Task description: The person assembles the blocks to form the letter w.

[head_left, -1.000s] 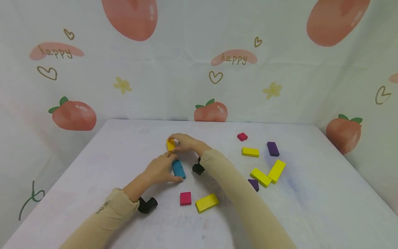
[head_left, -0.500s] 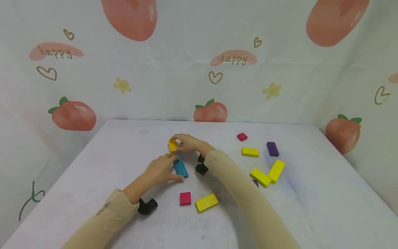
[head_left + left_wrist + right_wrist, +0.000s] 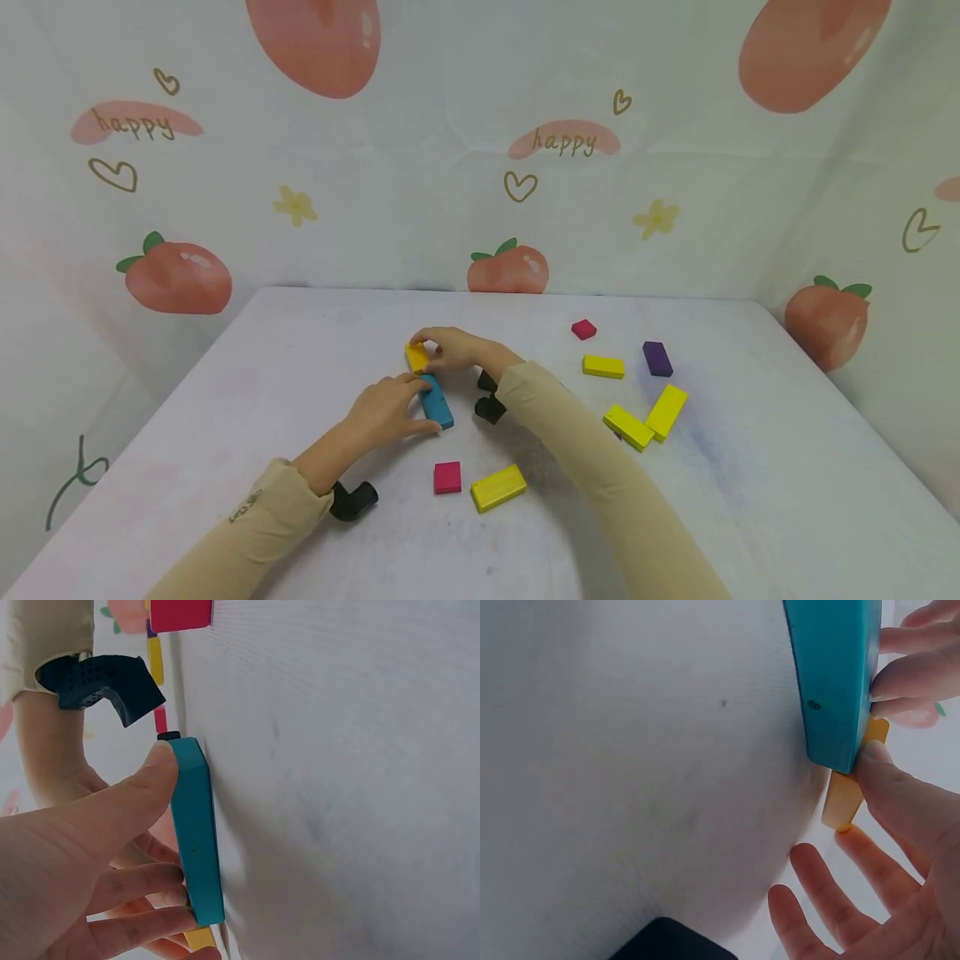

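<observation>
A blue block [image 3: 437,403] lies on the white table near the middle of the head view. My left hand [image 3: 378,410] grips it lengthwise, with the thumb at its near end and fingertips at the far end. Just beyond is an orange-yellow block [image 3: 416,358], which my right hand [image 3: 457,348] pinches between thumb and index finger. The right wrist view has this orange block [image 3: 841,799] against the end of the blue block [image 3: 832,682], partly covered by the thumb. The other right fingers are spread.
Nearer to me lie a red square block [image 3: 447,477] and a yellow block [image 3: 498,488]. On the right are several yellow blocks [image 3: 667,412], a purple block [image 3: 657,359] and a small red block [image 3: 584,330]. A patterned cloth [image 3: 420,208] hangs behind the table.
Both blocks have shifted slightly right, and the orange one has come a little nearer to me. My right hand and forearm have moved slightly right; the left hand has barely moved.
</observation>
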`<state>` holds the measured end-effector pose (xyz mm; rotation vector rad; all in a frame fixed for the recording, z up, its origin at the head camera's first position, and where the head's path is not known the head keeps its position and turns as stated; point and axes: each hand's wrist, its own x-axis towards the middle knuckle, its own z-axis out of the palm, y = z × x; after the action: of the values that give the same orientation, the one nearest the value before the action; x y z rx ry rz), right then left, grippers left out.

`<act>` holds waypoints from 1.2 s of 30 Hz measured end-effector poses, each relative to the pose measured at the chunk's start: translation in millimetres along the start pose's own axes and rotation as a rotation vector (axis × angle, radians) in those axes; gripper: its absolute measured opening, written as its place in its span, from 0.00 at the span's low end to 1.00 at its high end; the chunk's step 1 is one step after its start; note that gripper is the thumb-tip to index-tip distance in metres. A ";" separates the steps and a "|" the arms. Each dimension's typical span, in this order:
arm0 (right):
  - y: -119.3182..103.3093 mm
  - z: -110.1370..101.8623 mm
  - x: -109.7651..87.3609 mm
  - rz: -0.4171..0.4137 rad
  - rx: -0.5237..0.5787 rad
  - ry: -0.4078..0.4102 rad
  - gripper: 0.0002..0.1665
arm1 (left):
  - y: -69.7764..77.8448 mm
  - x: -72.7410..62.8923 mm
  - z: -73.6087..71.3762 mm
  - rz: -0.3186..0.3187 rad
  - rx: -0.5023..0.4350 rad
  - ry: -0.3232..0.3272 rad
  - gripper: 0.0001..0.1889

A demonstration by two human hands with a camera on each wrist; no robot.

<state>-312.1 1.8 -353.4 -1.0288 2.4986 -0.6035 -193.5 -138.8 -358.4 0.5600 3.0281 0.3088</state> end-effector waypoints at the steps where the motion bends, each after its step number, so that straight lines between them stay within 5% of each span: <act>1: -0.2 -0.2 -0.3 -0.002 -0.001 -0.002 0.29 | 0.0 -0.1 0.2 0.001 0.003 0.003 0.37; 18: 0.9 0.3 0.4 0.025 0.014 -0.019 0.29 | 1.1 -1.1 0.2 -0.005 0.005 0.024 0.36; 36: 2.0 1.7 -1.3 0.029 0.018 -0.028 0.31 | -0.7 1.9 -1.5 -0.041 -0.028 -0.053 0.39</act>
<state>-311.5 3.6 -355.6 -0.9864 2.4748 -0.5982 -195.6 -139.1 -357.1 0.4954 2.9751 0.3279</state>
